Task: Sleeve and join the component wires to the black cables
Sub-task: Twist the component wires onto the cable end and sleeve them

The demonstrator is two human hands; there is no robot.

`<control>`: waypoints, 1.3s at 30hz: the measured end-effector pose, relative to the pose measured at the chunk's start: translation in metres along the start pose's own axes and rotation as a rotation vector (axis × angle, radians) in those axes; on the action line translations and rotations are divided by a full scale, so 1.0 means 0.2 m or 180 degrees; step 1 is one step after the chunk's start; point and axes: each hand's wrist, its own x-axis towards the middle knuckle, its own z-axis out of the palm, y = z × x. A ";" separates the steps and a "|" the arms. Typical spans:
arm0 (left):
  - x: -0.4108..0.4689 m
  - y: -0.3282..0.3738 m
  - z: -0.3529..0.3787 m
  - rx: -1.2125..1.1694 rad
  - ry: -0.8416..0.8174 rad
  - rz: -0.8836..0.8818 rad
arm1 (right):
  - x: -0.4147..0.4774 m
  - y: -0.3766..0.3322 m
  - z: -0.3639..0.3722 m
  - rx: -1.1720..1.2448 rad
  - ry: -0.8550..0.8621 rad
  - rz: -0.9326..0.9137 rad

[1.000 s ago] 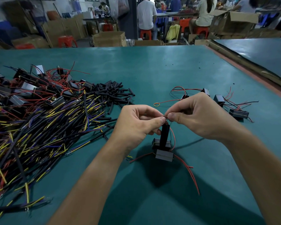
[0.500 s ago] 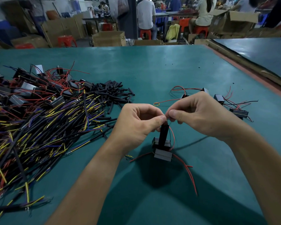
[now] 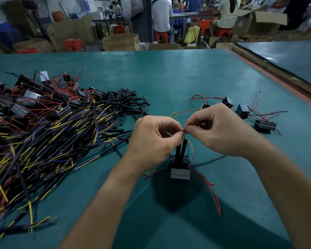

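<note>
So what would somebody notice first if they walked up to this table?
Probably the two hands in the middle: the left hand and right hand pinch thin wire ends together above a small black component. Next, the huge tangled heap of black cables with yellow and purple tips, on the left of the green table.

Assembly workshop: green worktable point(image 3: 169, 78) heaped left with cables point(image 3: 43, 141), cardboard boxes point(image 3: 121, 42) and seated workers point(image 3: 162, 15) far.
</note>
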 end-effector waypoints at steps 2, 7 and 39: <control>-0.01 0.00 0.01 0.0425 0.0204 0.0256 | 0.00 0.00 0.01 -0.0069 0.0039 0.0024; -0.02 0.01 0.02 0.1070 0.0459 0.0644 | 0.00 -0.01 0.03 -0.0164 0.0211 0.0093; 0.00 0.05 0.02 -0.1211 -0.0177 -0.1250 | 0.00 0.02 -0.03 0.0780 -0.0316 -0.0124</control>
